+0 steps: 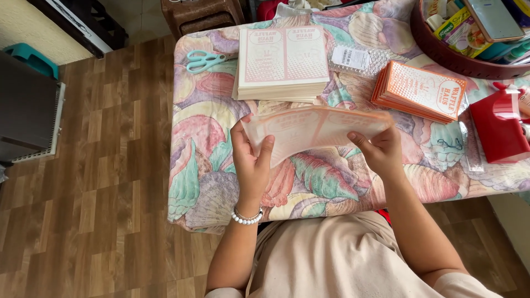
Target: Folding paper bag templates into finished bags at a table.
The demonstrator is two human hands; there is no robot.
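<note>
Down at 6 o'clock, closest to me, I see a beige shirt and two bare arms reaching up to the table with its shell-pattern cloth. Both hands hold one thin printed sheet in the air just over the cloth, near the middle of the view. I see the left hand at about 8 o'clock of the sheet, with its thumb on the near face and its fingers hidden behind, pinching the left end. I see the right hand at about 4 o'clock, with its fingers curled around the right end, pinching it too. The sheet is pale orange and white, soft and a bit see-through, and it bends in a gentle curve with a line down its middle. I judge the work is partway done: a tall stack of flat sheets waits at 12 o'clock, and a smaller pile of orange folded ones lies at 2 o'clock, so plenty is left. Teal scissors lie at 11 o'clock, a red box sits at 3 o'clock, and a dark red basket is at 1 o'clock.
</note>
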